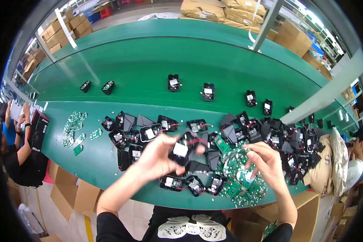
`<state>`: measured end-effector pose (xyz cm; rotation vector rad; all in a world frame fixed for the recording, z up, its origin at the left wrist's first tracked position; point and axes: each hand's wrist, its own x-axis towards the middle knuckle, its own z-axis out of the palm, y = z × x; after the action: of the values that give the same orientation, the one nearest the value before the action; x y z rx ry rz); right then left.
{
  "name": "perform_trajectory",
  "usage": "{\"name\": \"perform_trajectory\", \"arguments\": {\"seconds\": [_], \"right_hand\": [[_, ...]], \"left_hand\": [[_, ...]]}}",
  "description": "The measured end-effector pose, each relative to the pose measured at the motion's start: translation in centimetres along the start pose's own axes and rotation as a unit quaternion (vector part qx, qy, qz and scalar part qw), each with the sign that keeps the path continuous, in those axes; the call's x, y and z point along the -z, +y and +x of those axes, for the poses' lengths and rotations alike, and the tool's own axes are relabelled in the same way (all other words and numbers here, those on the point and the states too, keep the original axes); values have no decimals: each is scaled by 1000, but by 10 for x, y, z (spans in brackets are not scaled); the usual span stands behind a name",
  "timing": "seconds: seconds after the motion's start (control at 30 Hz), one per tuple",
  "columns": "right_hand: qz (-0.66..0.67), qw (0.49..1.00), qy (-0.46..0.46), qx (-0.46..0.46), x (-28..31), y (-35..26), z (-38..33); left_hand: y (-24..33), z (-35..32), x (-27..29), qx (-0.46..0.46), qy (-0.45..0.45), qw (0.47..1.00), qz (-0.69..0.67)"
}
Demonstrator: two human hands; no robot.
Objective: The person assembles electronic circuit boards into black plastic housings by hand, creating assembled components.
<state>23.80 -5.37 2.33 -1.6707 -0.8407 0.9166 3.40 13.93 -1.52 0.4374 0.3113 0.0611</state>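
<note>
My left hand (155, 158) is wrapped round a black plastic housing (181, 150) with a white label, tilted and slightly blurred above the bench. Red wires show at the housing's upper side. On the right, my right hand (267, 162) is over a heap of small green circuit boards (244, 194), thumb and fingers drawn together in a pinch. Something thin and blurred shows at those fingertips, too smeared to name. Just below the held housing lie more open black housings (195, 185) with labels and wires.
Black housings (276, 139) are piled at the right, and others (117, 137) cluster at the left. Loose boards (71, 128) lie farther left. Spaced housings (208, 92) sit on the green belt (141, 64). A slanted white post (330, 86) stands at the right. Co-workers (22, 157) work at the left.
</note>
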Motion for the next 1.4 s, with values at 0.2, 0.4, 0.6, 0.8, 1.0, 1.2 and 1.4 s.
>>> {"name": "perform_trajectory", "arguments": {"seconds": [0.2,0.4,0.6,0.8,1.0,1.2,1.4], "right_hand": [[253,946,-116,-164,-18,-4,-12],[270,937,-147,-165,-22,9,-26],[259,948,-121,-140,-18,12,-33],[243,955,-99,-136,-17,11,-30],[242,955,-105,-132,-17,11,-27],[240,956,-110,-124,-16,11,-28],[223,960,-112,-124,-19,7,-29]], "left_hand": [[-69,-20,-7,-10,-59,998,6],[-80,-25,-20,-41,-35,995,83],[-79,-22,-18,-39,-40,995,84],[-80,-21,-14,-18,-67,995,75],[-77,-20,-13,6,-84,995,59],[-73,-21,-11,20,-93,994,56],[-74,-22,-10,13,-111,990,86]]}}
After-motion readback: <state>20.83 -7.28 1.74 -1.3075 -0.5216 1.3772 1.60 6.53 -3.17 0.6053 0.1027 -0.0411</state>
